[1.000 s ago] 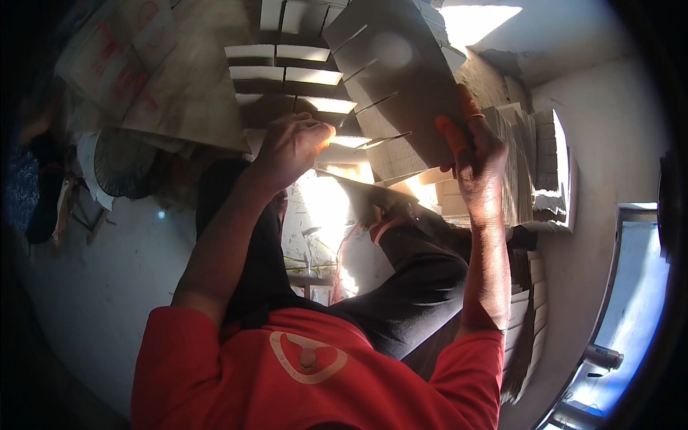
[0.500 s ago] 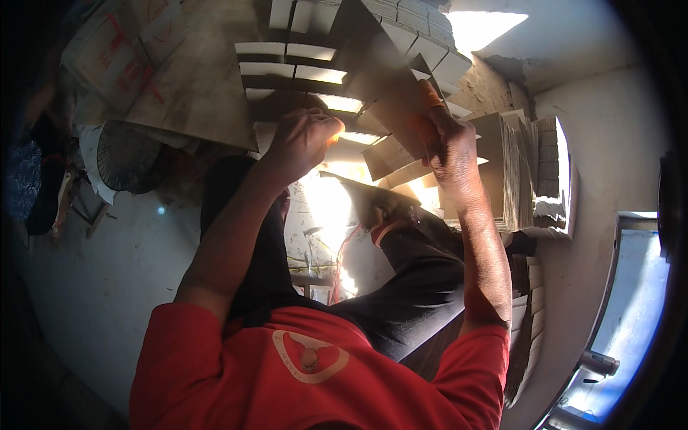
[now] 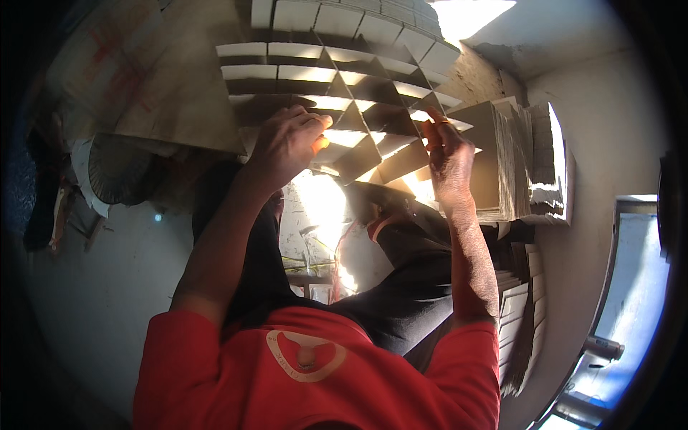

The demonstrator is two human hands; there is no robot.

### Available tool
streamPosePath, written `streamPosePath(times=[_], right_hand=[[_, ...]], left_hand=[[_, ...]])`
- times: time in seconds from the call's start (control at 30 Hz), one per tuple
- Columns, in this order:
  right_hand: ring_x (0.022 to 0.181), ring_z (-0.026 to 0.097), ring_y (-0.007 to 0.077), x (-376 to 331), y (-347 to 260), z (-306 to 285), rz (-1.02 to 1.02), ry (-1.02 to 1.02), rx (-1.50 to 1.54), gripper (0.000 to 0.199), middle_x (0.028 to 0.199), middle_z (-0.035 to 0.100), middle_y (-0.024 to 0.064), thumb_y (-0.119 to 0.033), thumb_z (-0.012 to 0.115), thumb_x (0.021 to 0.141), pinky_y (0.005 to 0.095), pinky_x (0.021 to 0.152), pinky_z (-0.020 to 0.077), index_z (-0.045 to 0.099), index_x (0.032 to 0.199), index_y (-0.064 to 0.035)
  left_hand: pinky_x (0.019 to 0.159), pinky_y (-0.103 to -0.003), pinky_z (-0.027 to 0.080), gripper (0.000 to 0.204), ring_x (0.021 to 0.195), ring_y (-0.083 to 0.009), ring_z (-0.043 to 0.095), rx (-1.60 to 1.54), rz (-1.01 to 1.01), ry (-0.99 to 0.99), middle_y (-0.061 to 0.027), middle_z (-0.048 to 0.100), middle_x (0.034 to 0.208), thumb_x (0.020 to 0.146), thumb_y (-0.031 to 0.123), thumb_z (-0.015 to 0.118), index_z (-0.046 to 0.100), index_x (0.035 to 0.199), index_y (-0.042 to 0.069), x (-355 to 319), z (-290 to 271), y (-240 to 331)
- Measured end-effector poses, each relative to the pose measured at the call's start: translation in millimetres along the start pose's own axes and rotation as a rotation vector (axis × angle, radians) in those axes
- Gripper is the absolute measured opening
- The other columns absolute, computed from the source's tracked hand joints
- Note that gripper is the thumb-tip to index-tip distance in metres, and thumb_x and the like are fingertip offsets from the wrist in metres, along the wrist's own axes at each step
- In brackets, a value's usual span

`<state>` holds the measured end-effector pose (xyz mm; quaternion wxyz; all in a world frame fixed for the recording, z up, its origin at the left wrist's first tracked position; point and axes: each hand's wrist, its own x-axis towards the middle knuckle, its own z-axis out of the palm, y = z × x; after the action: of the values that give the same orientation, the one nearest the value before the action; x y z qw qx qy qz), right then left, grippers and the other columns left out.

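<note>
Both hands gripped a cardboard cell divider (image 3: 351,107) held up before the person: the left hand (image 3: 287,143) was curled shut on its near edge, and the right hand (image 3: 448,154) pinched a slotted strip at its right side. Just beside the right hand stood a stack of flat cardboard sheets (image 3: 512,161), with a larger cardboard sheet (image 3: 150,79) to the left. Below lay a pale concrete floor (image 3: 93,287), sunlit between the dark-trousered legs; both forearms rose from red sleeves.

Divider grid (image 3: 344,93) between flat sheets (image 3: 143,79) (left) and stacked sheets (image 3: 523,158)
</note>
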<state>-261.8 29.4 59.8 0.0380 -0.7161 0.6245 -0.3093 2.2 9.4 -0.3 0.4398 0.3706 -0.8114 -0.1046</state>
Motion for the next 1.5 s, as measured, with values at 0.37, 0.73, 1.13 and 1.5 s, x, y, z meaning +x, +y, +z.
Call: streamPosePath(times=[0.37, 0.73, 1.13, 1.5], right_hand=[[0.106, 0.055, 0.0344, -73.3, 171.2, -71.9, 0.355, 0.005, -0.952, 0.053, 0.107, 0.060, 0.0148, -0.033, 0.079, 0.072, 0.0445, 0.080, 0.0513, 0.056, 0.111, -0.0051], [0.089, 0.063, 0.0356, -64.9, 195.2, -88.8, 0.452, 0.155, -0.645, 0.048, 0.096, 0.068, 0.0183, -0.045, 0.070, 0.077, 0.0441, 0.077, 0.0474, 0.064, 0.101, -0.0049], [0.079, 0.063, 0.0341, -41.8, 136.1, -104.7, 0.590, 0.447, -0.357, 0.040, 0.083, 0.067, 0.0156, -0.045, 0.058, 0.088, 0.0438, 0.073, 0.0469, 0.069, 0.087, -0.0065], [0.074, 0.061, 0.0352, -50.9, 176.7, -86.9, 0.595, 0.376, -0.540, 0.061, 0.076, 0.064, 0.0186, -0.060, 0.047, 0.090, 0.0460, 0.067, 0.0456, 0.065, 0.076, -0.0036]], left_hand=[[0.079, -0.034, 0.051, 0.036, 0.088, -0.0263, 0.064, 0.070, -0.144, 0.053, -0.0140, 0.067, 0.096, 0.069, 0.002, 0.078, 0.068, 0.103, -0.002, -4.5, -24.6, 2.8], [0.081, -0.035, 0.050, 0.038, 0.089, -0.0272, 0.062, 0.105, -0.190, 0.124, -0.0126, 0.067, 0.095, 0.067, 0.008, 0.080, 0.069, 0.102, 0.000, -18.1, -37.3, -5.1], [0.081, -0.036, 0.050, 0.038, 0.091, -0.0266, 0.061, 0.042, -0.286, 0.169, -0.0117, 0.067, 0.097, 0.066, 0.014, 0.081, 0.070, 0.101, 0.001, -27.3, -42.8, -11.7], [0.084, -0.036, 0.049, 0.038, 0.093, -0.0263, 0.061, 0.092, -0.268, 0.139, -0.0111, 0.069, 0.095, 0.067, 0.016, 0.082, 0.070, 0.099, 0.002, -30.9, -40.2, -18.7]])
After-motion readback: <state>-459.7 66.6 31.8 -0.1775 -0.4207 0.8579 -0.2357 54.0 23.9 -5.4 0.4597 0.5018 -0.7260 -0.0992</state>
